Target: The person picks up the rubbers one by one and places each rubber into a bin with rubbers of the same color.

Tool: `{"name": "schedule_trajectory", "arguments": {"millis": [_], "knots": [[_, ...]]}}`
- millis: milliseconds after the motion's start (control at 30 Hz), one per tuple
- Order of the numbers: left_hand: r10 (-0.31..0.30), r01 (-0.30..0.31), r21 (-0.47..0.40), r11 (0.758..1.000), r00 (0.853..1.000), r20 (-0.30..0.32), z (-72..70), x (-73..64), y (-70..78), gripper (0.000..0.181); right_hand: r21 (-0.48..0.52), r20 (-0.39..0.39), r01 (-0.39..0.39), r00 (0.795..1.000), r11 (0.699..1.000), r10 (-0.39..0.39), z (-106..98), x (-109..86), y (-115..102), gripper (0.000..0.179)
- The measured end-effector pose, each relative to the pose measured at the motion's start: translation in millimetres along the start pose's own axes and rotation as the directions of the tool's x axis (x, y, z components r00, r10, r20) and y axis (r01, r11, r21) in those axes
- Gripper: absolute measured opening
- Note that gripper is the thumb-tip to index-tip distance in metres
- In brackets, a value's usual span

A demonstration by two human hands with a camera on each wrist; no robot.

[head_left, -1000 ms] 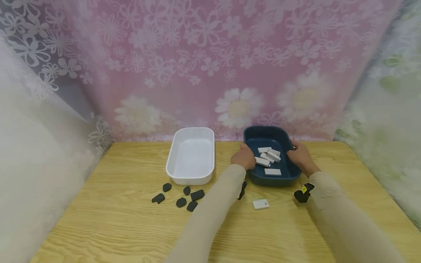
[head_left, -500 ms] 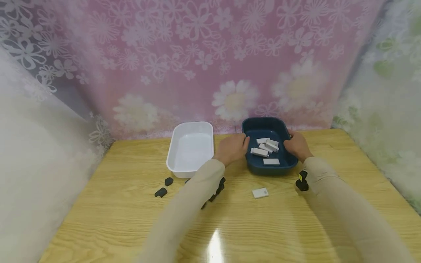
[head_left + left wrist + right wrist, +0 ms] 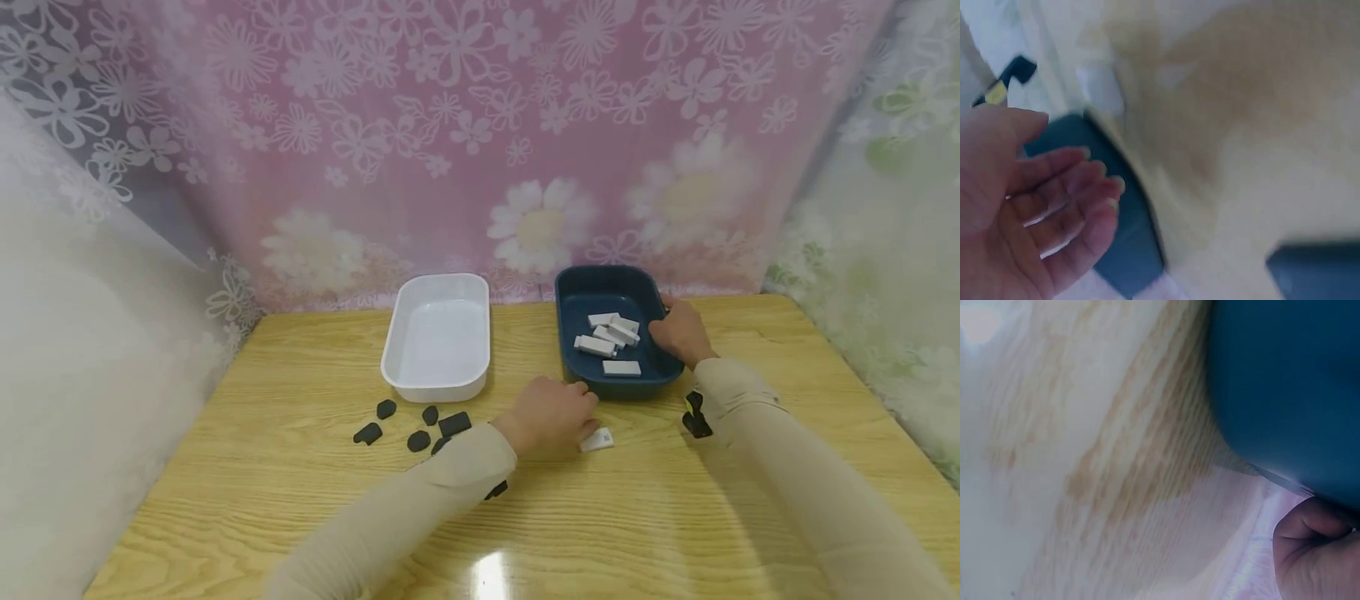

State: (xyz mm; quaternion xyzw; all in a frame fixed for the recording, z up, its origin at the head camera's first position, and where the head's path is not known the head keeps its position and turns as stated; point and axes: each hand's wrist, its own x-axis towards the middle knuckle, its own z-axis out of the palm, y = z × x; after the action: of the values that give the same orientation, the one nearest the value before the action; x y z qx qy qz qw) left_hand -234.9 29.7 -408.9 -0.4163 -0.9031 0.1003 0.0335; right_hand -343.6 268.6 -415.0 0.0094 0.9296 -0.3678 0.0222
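My right hand [image 3: 681, 332] grips the right rim of a dark blue plastic tub [image 3: 637, 390]. In the right wrist view, the tub's wall [image 3: 1285, 387] fills the upper right, and the thumb side of that hand [image 3: 1316, 556] shows beneath it. Just in front of the tub, my left hand [image 3: 553, 417] reaches low over the table toward a small flat white rectangular piece [image 3: 600, 439]. Its fingers [image 3: 1079, 212] are loosely bent and hold nothing in the left wrist view, where the blurred white piece [image 3: 1100, 90] lies apart from them.
Several similar white pieces [image 3: 597, 346] lie inside the blue tub. A white plastic tub [image 3: 438, 393] stands to its left, with several small black pieces [image 3: 454, 424] on the wooden table [image 3: 247, 467] before it. A pink floral curtain [image 3: 420, 192] hangs behind.
My left hand has let go of the blue tub's left side, swung left, then come forward and down to the loose white piece. My right hand keeps holding the right rim.
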Motion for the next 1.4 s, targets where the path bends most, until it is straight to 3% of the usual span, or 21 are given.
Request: {"name": "schedule_trajectory", "arguments": {"millis": [133, 300, 633, 833, 967, 1067, 1200, 1300, 1400], "knots": [[-0.013, 0.014, 0.018, 1.000, 1.000, -0.026, 3.6, 0.9, 15.3, 0.031, -0.021, -0.005, 0.011, 1.000, 1.000, -0.011, -2, 0.7, 0, 0.066], [-0.034, 0.034, -0.015, 0.999, 0.999, 0.008, 9.3, 1.9, 26.0, 0.030, -0.036, -0.009, 0.004, 1.000, 0.999, -0.004, -2, 0.3, 1, 0.066], [-0.012, 0.012, 0.001, 1.000, 0.998, -0.064, 26.2, -2.0, 34.0, 0.020, -0.055, 0.010, -0.026, 1.000, 0.998, 0.027, 2, -2.0, 2, 0.067], [-0.033, 0.032, -0.042, 0.999, 0.999, -0.041, 26.1, -0.7, 34.7, 0.023, -0.062, -0.003, -0.020, 1.000, 0.998, 0.020, 2, -0.6, 3, 0.066], [-0.010, 0.000, -0.168, 0.986, 0.998, -0.059, 13.1, 1.4, 27.4, 0.023, -0.065, -0.010, -0.027, 1.000, 0.997, 0.027, 0, -1.2, 4, 0.066], [0.036, -0.073, -0.255, 0.964, 0.989, -0.146, -7.8, 5.9, 17.3, 0.022, -0.063, -0.019, -0.033, 0.999, 0.997, 0.031, -2, -2.8, 5, 0.066], [0.066, -0.147, -0.294, 0.944, 0.961, -0.269, -36.4, 17.3, -3.5, 0.023, -0.073, -0.032, -0.029, 0.999, 0.997, 0.027, -2, -2.6, 6, 0.066], [0.032, -0.128, -0.325, 0.937, 0.958, -0.286, -46.7, 28.9, -21.7, 0.025, -0.079, -0.021, -0.030, 0.999, 0.996, 0.028, -1, -2.0, 4, 0.066], [-0.022, -0.073, -0.349, 0.934, 0.966, -0.259, -45.1, 41.3, -37.2, 0.025, -0.084, -0.012, -0.042, 0.999, 0.996, 0.042, 0, -1.5, 2, 0.067]]}}
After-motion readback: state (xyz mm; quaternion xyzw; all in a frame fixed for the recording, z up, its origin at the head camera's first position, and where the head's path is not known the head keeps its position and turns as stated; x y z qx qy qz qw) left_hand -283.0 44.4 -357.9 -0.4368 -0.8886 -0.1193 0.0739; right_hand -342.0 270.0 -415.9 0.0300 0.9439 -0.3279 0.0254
